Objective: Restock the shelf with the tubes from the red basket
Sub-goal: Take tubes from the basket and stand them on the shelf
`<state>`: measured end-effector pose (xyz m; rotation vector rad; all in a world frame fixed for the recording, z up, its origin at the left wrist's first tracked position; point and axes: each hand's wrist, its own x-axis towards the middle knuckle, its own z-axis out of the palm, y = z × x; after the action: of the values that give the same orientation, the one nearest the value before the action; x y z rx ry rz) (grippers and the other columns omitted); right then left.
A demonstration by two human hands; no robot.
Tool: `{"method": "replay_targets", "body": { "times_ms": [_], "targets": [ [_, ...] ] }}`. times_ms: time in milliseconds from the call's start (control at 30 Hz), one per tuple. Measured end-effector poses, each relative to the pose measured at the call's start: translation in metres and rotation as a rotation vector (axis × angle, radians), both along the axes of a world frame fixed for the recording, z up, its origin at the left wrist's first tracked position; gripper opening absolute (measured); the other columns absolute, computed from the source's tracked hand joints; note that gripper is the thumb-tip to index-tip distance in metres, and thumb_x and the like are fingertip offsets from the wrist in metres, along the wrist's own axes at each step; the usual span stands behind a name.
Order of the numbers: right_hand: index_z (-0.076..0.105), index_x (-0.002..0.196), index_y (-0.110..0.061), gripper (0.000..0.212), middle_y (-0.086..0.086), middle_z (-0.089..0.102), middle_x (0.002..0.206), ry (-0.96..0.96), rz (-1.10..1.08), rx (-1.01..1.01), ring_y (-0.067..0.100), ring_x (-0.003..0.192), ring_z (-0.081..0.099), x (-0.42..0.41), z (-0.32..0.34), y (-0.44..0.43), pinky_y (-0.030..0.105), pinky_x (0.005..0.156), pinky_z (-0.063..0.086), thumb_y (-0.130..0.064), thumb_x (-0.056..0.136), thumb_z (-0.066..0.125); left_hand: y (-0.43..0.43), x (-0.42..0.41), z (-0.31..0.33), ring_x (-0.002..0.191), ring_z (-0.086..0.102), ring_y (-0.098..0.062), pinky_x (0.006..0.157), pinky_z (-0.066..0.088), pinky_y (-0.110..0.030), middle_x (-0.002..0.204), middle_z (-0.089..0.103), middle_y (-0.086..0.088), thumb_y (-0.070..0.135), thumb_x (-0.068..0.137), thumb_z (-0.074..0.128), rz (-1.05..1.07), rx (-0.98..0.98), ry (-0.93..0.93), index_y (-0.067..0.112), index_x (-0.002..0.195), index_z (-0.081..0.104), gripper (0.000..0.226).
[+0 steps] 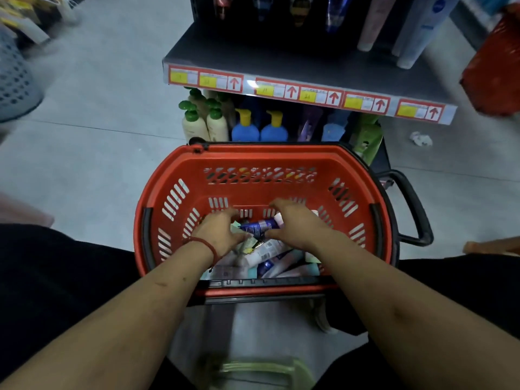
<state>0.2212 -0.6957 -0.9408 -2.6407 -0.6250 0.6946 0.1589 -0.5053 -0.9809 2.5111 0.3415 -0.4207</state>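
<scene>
The red basket (261,159) stands on the floor in front of the shelf (253,60). Several tubes (270,257) lie piled in its near half. Both my hands are inside it. My right hand (298,223) is curled over the white-capped end of a blue tube (259,226) that lies on top of the pile. My left hand (222,229), with a red string at the wrist, is beside it, thumb and fingers apart around the tube's flat end. Whether it grips the tube is not visible.
Tall tubes (374,21) stand on the grey shelf above a strip of red and yellow price labels (309,92). Pump bottles (244,128) fill the shelf below. A grey perforated bin (14,77) is at the left and a red bag (495,66) at the right.
</scene>
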Motion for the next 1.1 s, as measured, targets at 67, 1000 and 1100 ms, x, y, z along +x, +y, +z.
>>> {"method": "replay_targets", "body": {
  "times_ms": [67, 1000, 1100],
  "targets": [
    [0.052, 0.131, -0.014, 0.061, 0.011, 0.061, 0.129, 0.043, 0.003, -0.014, 0.031, 0.115, 0.058, 0.001, -0.015, 0.003, 0.042, 0.094, 0.050, -0.037, 0.081, 0.079, 0.009, 0.001, -0.015, 0.115, 0.063, -0.029, 0.098, 0.051, -0.036, 0.126, 0.067, -0.011, 0.035, 0.081, 0.079, 0.035, 0.004, 0.069, 0.015, 0.135, 0.057, 0.062],
    [0.074, 0.101, -0.011, 0.019, 0.004, 0.072, 0.095, 0.603, -0.338, 0.248, 0.014, 0.083, 0.066, 0.055, -0.196, 0.082, 0.021, 0.068, 0.051, -0.014, 0.084, 0.079, 0.057, 0.065, -0.140, 0.115, 0.061, -0.031, 0.091, 0.045, -0.034, 0.123, 0.063, -0.010, 0.023, 0.100, 0.055, 0.604, -0.157, 0.231, 0.013, 0.138, 0.041, 0.041],
    [0.074, 0.106, -0.007, 0.023, 0.008, 0.073, 0.098, 0.609, -0.429, 0.314, 0.018, 0.089, 0.068, 0.054, -0.198, 0.080, 0.026, 0.076, 0.053, -0.007, 0.083, 0.077, 0.057, 0.065, -0.146, 0.113, 0.063, -0.031, 0.097, 0.051, -0.037, 0.126, 0.063, -0.009, 0.025, 0.095, 0.063, 0.707, -0.287, 0.196, 0.020, 0.140, 0.041, 0.050]
  ]
}}
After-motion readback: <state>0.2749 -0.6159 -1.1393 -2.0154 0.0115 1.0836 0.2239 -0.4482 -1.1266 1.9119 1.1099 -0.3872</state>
